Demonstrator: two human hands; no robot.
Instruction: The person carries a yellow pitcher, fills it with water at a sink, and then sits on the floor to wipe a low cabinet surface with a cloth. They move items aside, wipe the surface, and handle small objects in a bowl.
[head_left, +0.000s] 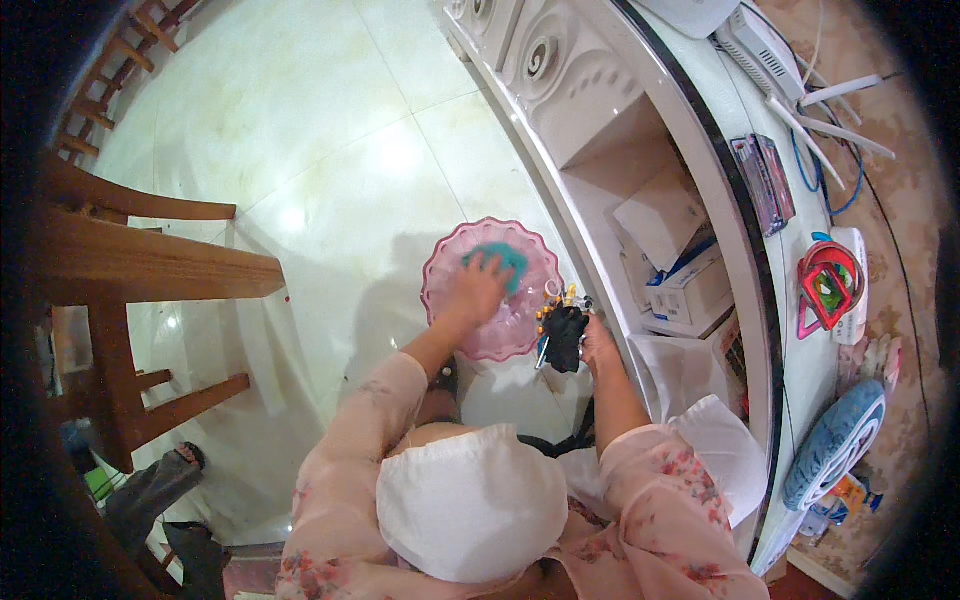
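Note:
My left hand (480, 289) is over a pink scalloped plastic tray (491, 343), with its fingers on a teal cloth (514, 262) against the tray's inside. Part of the cloth is hidden under the hand. Beside the tray's right rim, my right hand (598, 341) grips a bunch of small items. In that bunch are a black crumpled piece (565, 337), yellow-orange bits (546, 315) and a thin metal rod (541, 358); what exactly they are is hard to tell. A pale ring (553, 288) stands out at the top of the bunch.
To the right runs a white cabinet (559, 195) with boxes (675, 292) on its open shelf. On its top are a white router (761, 56), magnetic tiles (829, 289) and a rolled blue cloth (836, 442). Wooden furniture (165, 255) and another person's leg (154, 484) are at left.

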